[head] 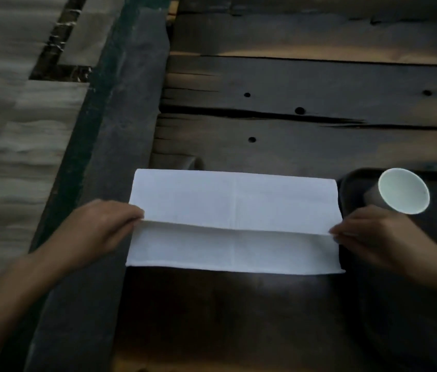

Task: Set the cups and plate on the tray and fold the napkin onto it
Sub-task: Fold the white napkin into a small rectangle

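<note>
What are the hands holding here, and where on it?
Both hands, left and right, pinch the flat white paper napkin at opposite ends of its horizontal fold line.

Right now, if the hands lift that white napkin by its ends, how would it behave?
The napkin looks thin and creased, so it would probably sag in the middle. Likely very light. Left hand and right hand pinching its edges suggests it folds easily.

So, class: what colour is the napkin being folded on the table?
White, plain with faint crease lines; the napkin shows best in the head view, against the dark wooden table.
</note>
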Action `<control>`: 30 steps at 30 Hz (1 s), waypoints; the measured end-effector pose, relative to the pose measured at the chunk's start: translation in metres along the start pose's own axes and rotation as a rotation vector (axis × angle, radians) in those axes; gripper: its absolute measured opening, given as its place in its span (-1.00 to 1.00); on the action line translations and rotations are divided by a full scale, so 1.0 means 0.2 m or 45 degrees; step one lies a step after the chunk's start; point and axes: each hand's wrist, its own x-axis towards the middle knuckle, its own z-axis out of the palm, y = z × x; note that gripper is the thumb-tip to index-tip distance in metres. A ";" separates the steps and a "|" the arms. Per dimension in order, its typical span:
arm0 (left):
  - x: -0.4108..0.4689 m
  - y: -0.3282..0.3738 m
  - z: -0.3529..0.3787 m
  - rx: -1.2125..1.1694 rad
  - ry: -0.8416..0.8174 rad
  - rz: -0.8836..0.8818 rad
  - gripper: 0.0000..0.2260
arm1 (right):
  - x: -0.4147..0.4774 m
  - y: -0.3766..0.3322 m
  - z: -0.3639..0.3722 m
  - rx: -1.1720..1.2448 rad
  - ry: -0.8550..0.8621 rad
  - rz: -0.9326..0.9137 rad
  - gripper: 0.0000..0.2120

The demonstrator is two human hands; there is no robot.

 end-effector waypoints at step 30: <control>-0.38 0.27 0.31 0.014 0.057 -0.248 -0.67 | -0.35 0.01 0.34 -0.327 -0.028 0.021 -0.76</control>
